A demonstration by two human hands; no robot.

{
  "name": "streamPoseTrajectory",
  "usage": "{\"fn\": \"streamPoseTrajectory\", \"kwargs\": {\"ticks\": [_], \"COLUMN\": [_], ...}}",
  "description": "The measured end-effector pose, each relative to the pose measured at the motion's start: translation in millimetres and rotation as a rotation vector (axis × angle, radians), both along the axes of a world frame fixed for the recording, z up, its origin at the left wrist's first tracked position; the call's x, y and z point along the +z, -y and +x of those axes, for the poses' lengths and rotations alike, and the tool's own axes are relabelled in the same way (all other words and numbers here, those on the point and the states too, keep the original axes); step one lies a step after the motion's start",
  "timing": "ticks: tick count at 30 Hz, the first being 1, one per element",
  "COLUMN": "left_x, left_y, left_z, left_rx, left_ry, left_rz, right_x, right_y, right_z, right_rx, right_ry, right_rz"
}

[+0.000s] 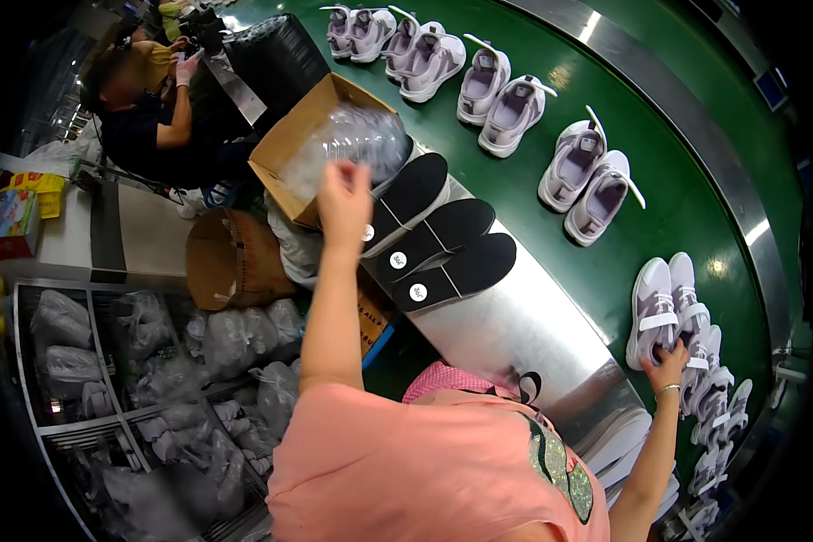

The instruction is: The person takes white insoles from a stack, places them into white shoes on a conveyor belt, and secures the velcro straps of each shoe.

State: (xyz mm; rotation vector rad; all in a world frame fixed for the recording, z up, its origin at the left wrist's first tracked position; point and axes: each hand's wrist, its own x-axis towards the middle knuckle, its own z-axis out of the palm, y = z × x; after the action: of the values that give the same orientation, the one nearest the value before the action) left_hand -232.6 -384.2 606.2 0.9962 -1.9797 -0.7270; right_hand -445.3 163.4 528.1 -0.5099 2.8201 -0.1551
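Observation:
My right hand (667, 364) grips a pale grey-lilac sneaker (650, 303) at its heel opening, on the green surface at the right. A second sneaker (685, 280) of the same kind stands against it. My left hand (343, 203) is raised in front of a brown cardboard box (268, 154) holding clear plastic pieces (366, 135). Its fingers look bent but are smeared by motion, so I cannot make out whether anything is in them. Beside that hand, black insoles (461, 271) with round white stickers lie in banded bundles on the metal ledge (551, 316).
Pairs of sneakers (510, 113) with raised straps line the green conveyor (551, 212); several more stand by my right arm. White insoles (619, 452) lie stacked on the ledge. A wire rack (117, 415) of bagged items stands at left, near a brown carton (221, 262). Another person (144, 113) sits beyond.

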Motion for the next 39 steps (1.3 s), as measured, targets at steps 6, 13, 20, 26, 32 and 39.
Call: {"fn": "streamPoseTrajectory", "kwargs": {"ticks": [6,13,20,26,32,39], "left_x": [-24,-2,27,3,7,-52], "left_y": [118,116,-1,-25,-143,-330], "left_z": [13,21,-7,38,-24,-37], "left_rx": [-0.006,-0.108,-0.325,-0.239,-0.619,-1.547], "left_ry": [-1.061,-1.03,0.267,0.588,-0.165,0.348], "left_rz": [1.296,1.262,-0.364,-0.644,0.216,0.082], "right_x": [2,1,54,74,66,43], "right_y": [5,-1,25,64,43,-50], "right_z": [3,-1,46,132,196,210], "right_rx": [-0.039,-0.078,-0.23,-0.134,-0.247,-0.536], "right_ry": [-0.004,0.022,0.049,0.022,-0.022,-0.2], "right_rz": [-0.016,0.041,0.003,0.091,-0.168,-0.178]}}
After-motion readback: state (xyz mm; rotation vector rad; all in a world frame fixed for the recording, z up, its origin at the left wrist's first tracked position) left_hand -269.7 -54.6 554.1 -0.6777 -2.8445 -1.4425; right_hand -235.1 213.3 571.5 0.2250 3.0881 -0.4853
